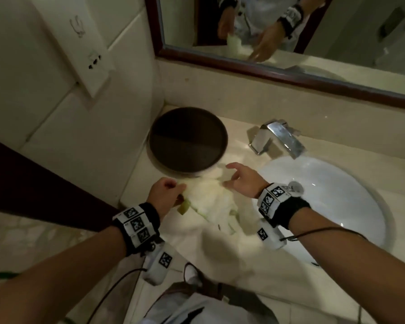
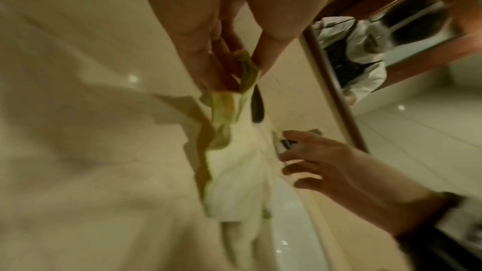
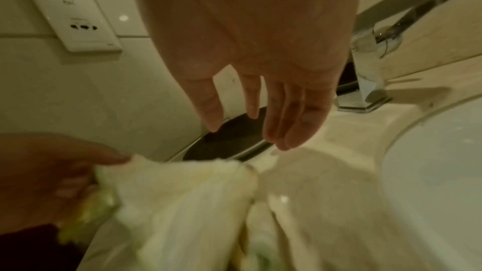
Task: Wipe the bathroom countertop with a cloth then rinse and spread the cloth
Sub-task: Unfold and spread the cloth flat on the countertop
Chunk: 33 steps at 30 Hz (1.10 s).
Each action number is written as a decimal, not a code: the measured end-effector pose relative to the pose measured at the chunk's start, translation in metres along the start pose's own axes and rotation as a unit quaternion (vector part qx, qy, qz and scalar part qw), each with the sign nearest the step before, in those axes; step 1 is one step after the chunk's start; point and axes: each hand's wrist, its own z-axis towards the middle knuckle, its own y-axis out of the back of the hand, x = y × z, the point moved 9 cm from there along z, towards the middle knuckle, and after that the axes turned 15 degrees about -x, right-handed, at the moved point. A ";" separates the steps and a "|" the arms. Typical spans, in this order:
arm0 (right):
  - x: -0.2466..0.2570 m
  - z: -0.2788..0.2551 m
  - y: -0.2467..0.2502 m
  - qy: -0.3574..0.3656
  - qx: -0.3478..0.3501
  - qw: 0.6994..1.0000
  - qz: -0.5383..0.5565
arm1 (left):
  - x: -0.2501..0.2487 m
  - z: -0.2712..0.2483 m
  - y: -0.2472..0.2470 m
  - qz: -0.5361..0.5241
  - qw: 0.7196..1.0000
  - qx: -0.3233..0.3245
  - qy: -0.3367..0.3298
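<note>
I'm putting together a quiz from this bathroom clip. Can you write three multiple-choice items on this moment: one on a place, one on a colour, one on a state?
1. Where is the round tray?
A. inside the basin
B. on the countertop, left of the faucet
C. on the floor

2. What colour is the cloth?
A. dark blue
B. red
C. pale white with green trim

3. How is the right hand?
A. open, fingers spread by the cloth
B. gripping the faucet
C. clenched in a fist

Answers:
1 B: the tray sits on the countertop beside the faucet.
2 C: pale fabric, greenish edge at the left hand and its grip.
3 A: the right wrist view shows its fingers extended, holding nothing.
</note>
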 end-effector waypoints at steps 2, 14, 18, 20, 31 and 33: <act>-0.010 -0.006 -0.010 -0.002 -0.015 0.999 -0.045 | 0.027 0.015 0.010 0.057 0.997 -0.018 0.041; -0.034 -0.042 -0.050 -0.001 0.006 0.990 -0.143 | 0.037 0.050 0.007 0.174 0.981 0.030 0.077; -0.028 -0.040 -0.047 0.032 -0.039 0.990 -0.135 | 0.034 0.047 -0.003 0.179 0.980 0.027 0.082; -0.036 -0.037 -0.042 0.006 -0.039 0.993 -0.108 | 0.034 0.044 -0.007 0.172 0.979 0.054 0.091; -0.086 -0.005 0.005 -0.184 -0.026 0.982 0.041 | 0.015 0.034 -0.021 0.310 0.940 0.084 -0.111; -0.088 -0.006 0.001 -0.174 -0.048 0.984 -0.008 | 0.021 0.035 -0.029 0.335 0.931 0.103 -0.103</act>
